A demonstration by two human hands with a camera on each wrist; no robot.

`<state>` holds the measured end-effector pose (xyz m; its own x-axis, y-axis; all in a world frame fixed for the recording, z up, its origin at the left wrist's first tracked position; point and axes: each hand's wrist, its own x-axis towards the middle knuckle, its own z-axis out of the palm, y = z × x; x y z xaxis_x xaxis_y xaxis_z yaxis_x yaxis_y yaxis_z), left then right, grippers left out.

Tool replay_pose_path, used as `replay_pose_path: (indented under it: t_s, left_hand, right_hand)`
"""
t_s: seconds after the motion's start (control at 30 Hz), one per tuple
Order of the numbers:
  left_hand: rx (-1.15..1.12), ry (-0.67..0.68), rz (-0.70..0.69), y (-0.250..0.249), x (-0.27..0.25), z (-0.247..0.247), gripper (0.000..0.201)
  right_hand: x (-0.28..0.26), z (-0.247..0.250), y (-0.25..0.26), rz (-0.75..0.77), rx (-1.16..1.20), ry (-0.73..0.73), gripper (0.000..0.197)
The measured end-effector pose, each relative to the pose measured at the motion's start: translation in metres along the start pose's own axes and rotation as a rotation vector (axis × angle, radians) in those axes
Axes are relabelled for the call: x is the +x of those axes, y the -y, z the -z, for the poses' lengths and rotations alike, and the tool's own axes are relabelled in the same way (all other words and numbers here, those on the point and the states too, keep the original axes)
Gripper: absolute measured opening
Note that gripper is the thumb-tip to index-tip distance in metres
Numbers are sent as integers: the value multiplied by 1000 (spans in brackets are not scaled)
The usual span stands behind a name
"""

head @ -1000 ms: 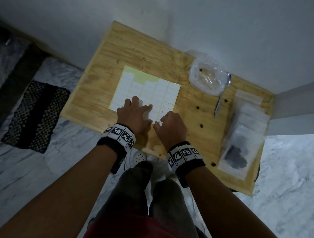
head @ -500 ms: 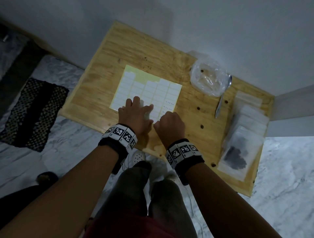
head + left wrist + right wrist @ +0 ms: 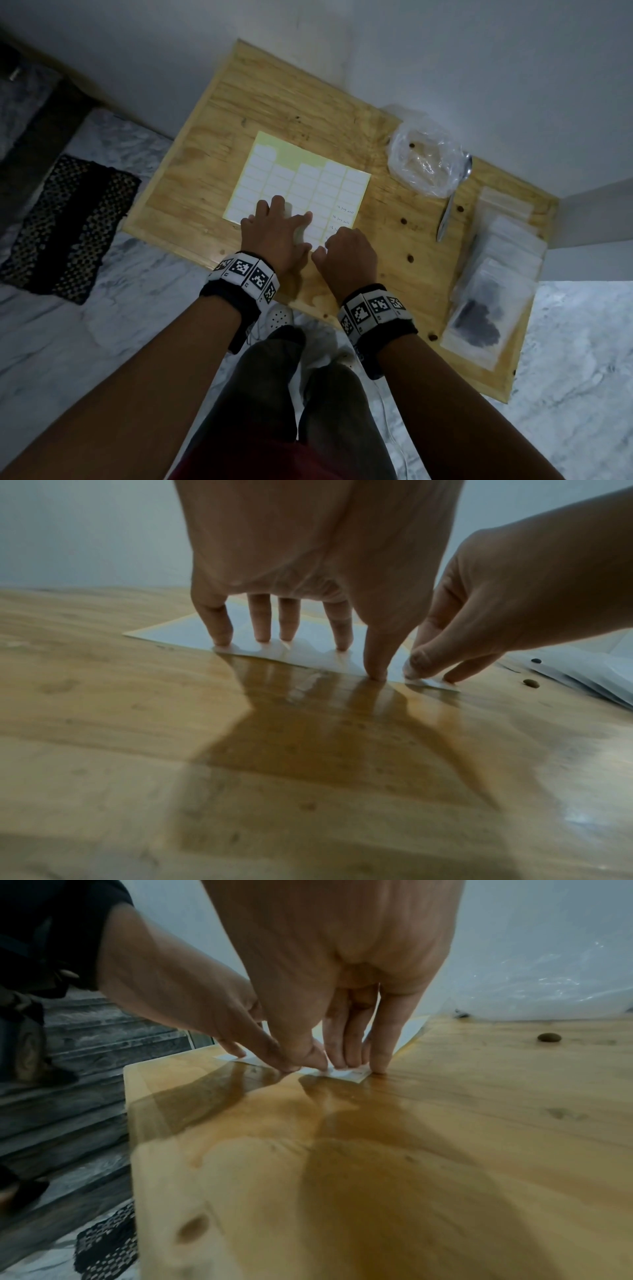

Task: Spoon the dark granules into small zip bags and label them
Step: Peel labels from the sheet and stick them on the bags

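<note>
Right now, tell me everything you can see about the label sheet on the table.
The label sheet is pale yellow backing paper lying flat on the wooden table, carrying rows of white rectangular stickers; several along its far edge are gone. A few right-column labels bear handwriting. The left hand presses it with spread fingers; the right hand pinches at a near-corner label.

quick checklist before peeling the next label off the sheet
1. Label sheet held flat: ok, left hand presses on it with spread fingers.
2. Corner label lifted: cannot tell; right hand works at the near right corner with curled fingers, but its fingers hide the label's edge.
3. Written labels left: ok, handwriting shows in the right column.
4. Filled zip bag waiting: ok, it lies at the table's right end.
5. Spoon out of the way: ok, beside the plastic bag.
</note>
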<state>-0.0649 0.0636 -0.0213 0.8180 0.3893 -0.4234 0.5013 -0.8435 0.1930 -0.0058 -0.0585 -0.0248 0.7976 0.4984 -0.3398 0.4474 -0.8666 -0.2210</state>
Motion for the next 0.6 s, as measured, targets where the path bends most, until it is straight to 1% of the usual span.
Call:
replay_pose_path:
  t_s: [0.1,0.23,0.47,0.6]
  left_hand:
    - [2,1,-1,0,-1,1,53]
    - [-3,-3,-4,-1,-2,2,53]
    - [-9,-7,2,-1,-2,1,54]
    - [-12,-3,8,-1,-1,1,53]
  right_hand:
    - [1,-1,-3,-5,-3,-22,26]
    - [0,1,-5,66,-28,2,37]
    - [1,3,-2,54,-23,-18,29]
    - [1,7,2,80,-45,-3,25]
